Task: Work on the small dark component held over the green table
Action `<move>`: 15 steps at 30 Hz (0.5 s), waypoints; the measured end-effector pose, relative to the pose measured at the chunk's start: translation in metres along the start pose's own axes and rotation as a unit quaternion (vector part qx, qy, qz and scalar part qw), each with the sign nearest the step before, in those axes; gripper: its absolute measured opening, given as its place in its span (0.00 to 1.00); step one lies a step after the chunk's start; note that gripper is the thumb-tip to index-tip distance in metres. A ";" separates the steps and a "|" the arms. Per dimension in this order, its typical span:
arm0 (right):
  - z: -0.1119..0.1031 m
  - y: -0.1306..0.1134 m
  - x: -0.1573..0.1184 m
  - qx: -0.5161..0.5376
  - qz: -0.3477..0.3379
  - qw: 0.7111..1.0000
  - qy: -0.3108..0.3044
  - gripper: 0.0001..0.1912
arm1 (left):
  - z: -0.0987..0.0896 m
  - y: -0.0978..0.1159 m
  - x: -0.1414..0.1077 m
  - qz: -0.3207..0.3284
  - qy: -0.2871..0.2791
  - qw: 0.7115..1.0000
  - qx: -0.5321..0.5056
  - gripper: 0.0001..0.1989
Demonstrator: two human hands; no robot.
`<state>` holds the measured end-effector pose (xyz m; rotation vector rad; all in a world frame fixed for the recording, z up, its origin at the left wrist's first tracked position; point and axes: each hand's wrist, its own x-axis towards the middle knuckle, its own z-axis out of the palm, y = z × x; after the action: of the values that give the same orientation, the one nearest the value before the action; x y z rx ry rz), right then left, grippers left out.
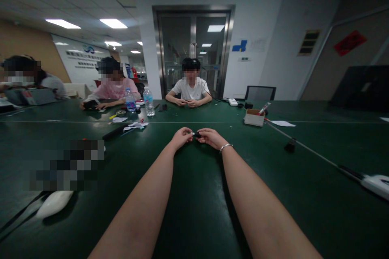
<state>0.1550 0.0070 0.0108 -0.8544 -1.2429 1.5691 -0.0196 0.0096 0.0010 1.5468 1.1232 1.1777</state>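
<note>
Over the middle of the green table [194, 194], my two hands meet at a small black cylindrical piece with a silver end [197, 134]. My left hand [181, 137] pinches the silver end with thumb and fingertips. From the other side, my right hand [210, 137] is closed around the black part. The piece lies roughly level between them, and fingers hide much of it, so its exact kind does not show. A silver bracelet [226, 147] circles my right wrist.
Two water bottles [148, 102] stand left of centre. An open cardboard box [254, 117] and a white power strip [377, 185] with its cable are on the right. Blurred items and a white object [55, 204] lie on the left. A person [191, 89] sits opposite; two others sit left.
</note>
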 end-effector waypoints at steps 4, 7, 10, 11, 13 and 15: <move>0.000 0.000 -0.001 0.002 -0.004 1.000 0.007 0.06 | -0.001 -0.004 0.001 0.011 -0.006 1.000 0.017 0.09; 0.001 0.000 -0.002 -0.004 -0.003 1.000 0.010 0.07 | -0.002 -0.008 0.005 0.012 -0.001 0.999 0.050 0.13; 0.000 0.000 -0.002 -0.012 -0.001 1.000 -0.005 0.07 | -0.003 -0.012 0.007 0.018 0.001 0.996 0.091 0.18; 0.000 0.000 -0.002 -0.015 -0.001 1.000 -0.009 0.06 | -0.003 -0.013 0.008 0.022 0.001 0.994 0.107 0.19; 0.000 0.000 -0.001 -0.020 0.001 1.000 -0.014 0.06 | -0.004 -0.014 0.009 0.032 0.005 0.990 0.140 0.23; 0.000 0.000 -0.001 -0.020 0.003 1.000 -0.013 0.06 | -0.004 -0.015 0.010 0.033 0.013 0.986 0.160 0.25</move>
<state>0.1554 0.0064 0.0108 -0.8665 -1.2957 1.5679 -0.0248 0.0227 -0.0111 1.8275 1.3378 1.1029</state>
